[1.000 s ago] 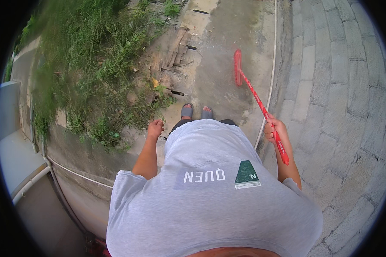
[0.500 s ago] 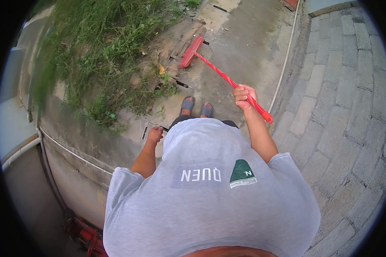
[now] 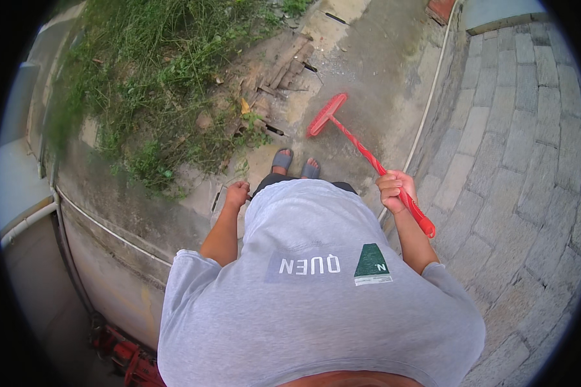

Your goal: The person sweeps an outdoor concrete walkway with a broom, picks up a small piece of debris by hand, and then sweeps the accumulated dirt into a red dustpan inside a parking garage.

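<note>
My right hand [image 3: 396,189] is wrapped round the handle of a red broom [image 3: 361,149], close to its grip end. The handle slants up and to the left, away from me. Its wide red head [image 3: 328,115] is at the concrete ground, ahead of my feet, with slightly blurred bristles. My left hand [image 3: 237,193] hangs beside my left thigh with the fingers curled closed. Nothing shows in it.
Green weeds [image 3: 155,84] cover the ground at the left, with broken boards [image 3: 290,61] along their edge. Narrow dark slots [image 3: 274,129] line the concrete. A grey block wall [image 3: 503,148] rises at the right, with a pale pipe [image 3: 429,97] along its foot.
The broom head has moved right and toward me, off the boards' edge onto the concrete. My right hand has come down and to the right with the handle. My left hand has shifted slightly.
</note>
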`<state>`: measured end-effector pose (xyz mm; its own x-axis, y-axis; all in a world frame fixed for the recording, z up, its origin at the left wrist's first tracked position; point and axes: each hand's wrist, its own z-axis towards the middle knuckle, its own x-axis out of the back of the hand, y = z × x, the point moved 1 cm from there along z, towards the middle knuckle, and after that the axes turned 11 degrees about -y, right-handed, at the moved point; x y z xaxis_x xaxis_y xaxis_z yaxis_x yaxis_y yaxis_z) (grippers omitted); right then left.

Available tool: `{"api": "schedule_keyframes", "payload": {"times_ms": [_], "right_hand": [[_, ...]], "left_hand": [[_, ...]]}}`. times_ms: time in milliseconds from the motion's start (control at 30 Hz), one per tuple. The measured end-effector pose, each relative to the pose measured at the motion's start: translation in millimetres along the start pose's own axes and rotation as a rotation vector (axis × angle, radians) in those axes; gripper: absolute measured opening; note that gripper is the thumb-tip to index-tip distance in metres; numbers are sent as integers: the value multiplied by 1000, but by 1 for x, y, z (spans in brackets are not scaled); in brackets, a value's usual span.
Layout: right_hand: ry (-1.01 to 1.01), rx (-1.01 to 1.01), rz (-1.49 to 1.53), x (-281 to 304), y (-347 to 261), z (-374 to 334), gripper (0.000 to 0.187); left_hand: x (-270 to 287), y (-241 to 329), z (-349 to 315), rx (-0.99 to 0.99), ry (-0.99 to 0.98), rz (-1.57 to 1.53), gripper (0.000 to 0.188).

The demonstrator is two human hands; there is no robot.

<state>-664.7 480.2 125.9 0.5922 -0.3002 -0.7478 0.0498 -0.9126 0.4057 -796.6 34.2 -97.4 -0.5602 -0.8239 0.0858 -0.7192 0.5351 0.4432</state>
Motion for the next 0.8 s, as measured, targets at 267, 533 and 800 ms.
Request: {"api": "schedule_keyframes", "payload": {"times_ms": [267,533,800], "right_hand": [[-195,10,241,21,-43,150,17],[-157,-49,138,44,-36,82,19],[-90,31,78,41,-1,-22,20]], "left_hand": [[27,-2,-5,12,-8,224,29],[53,2,6,-32,55,137,30],[31,0,41,-54,-47,334,31]]}}
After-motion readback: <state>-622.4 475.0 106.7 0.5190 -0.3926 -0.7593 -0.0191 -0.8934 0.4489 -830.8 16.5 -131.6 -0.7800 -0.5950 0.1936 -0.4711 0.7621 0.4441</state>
